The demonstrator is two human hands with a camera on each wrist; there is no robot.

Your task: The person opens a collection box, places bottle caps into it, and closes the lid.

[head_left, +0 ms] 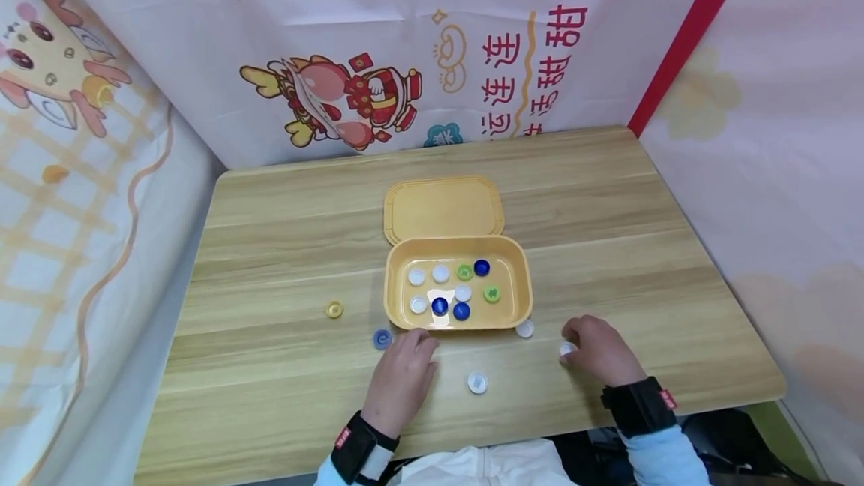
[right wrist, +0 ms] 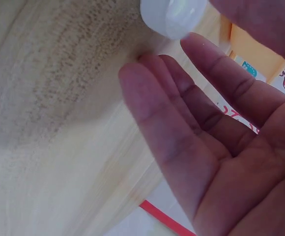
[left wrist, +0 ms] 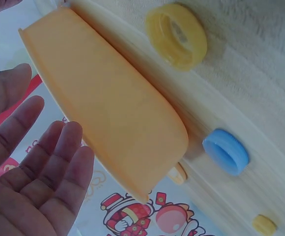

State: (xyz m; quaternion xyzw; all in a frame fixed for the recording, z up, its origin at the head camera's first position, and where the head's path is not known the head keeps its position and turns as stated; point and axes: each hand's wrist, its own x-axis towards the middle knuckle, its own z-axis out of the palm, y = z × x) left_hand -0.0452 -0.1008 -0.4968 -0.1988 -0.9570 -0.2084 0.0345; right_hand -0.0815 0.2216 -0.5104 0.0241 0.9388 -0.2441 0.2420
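Observation:
Bottle caps lie in and around a yellow-orange plastic box (head_left: 524, 283) on the wooden table. My right hand (head_left: 603, 349), to the right of the box, pinches a white cap (head_left: 567, 349); in the right wrist view this cap (right wrist: 174, 17) sits between thumb and index fingertip. My left hand (head_left: 403, 381) is by the box's front left side, its fingers loosely bent and holding nothing, as the left wrist view shows. Close by its fingers lies a blue cap (head_left: 382, 339). In front of the box is a round pale cap (head_left: 477, 383), and another white cap (head_left: 524, 328) touches its front right corner.
A yellow cap (head_left: 334, 310) lies to the left of the box. Inside the box are several white, blue and green caps. The box's flat lid (head_left: 443, 207) lies behind it. Printed white cloth (head_left: 378, 21) hangs behind the table and at both sides.

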